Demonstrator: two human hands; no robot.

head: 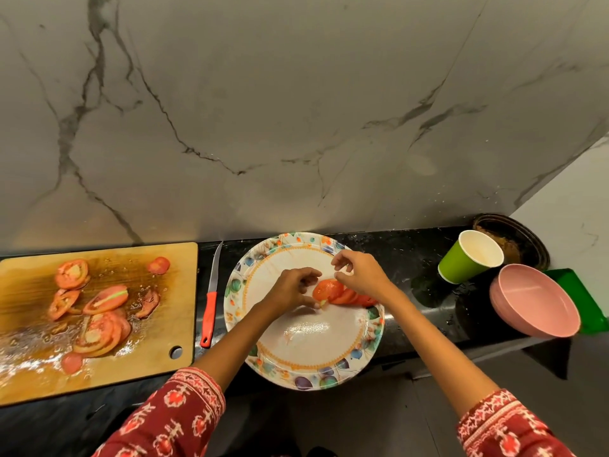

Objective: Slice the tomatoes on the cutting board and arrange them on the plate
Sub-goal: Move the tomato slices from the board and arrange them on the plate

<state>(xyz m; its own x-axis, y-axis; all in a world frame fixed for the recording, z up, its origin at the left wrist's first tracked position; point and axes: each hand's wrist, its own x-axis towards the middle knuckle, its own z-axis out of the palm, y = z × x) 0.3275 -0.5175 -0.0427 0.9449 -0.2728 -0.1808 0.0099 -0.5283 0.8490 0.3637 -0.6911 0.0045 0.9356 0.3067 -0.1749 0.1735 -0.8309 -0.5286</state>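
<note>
Head view, single frame.

Item: row of tomato slices (342,293), overlapped on the floral plate (296,364). The row sat in the right half of the plate's well; its long axis ran from the plate's middle out toward the right rim, the leading slice standing tilted at the inner end.

Left hand (291,288): over the plate, just left of the leading slice, fingers curled, thumb and fingertips at the slice's lower edge. It appeared to pinch or steady that slice (contact partly hidden, so the grip could not be told for certain).

Right hand (361,272): above the row's middle, fingers loosely bent; it seemed to hold nothing, fingertips close to the slices.

Stock remaining: loose tomato slices and end pieces (99,311) on the wet wooden cutting board (184,258), lying to the left of the plate and well apart from both hands. The left hand was the nearer one for fetching them.

Between board and plate: red-handled knife (209,311), lying on the dark counter (412,258), blade pointing away from the person.

Judgement: slicing looked finished; arranging was partly done, with most slices on the board
</note>
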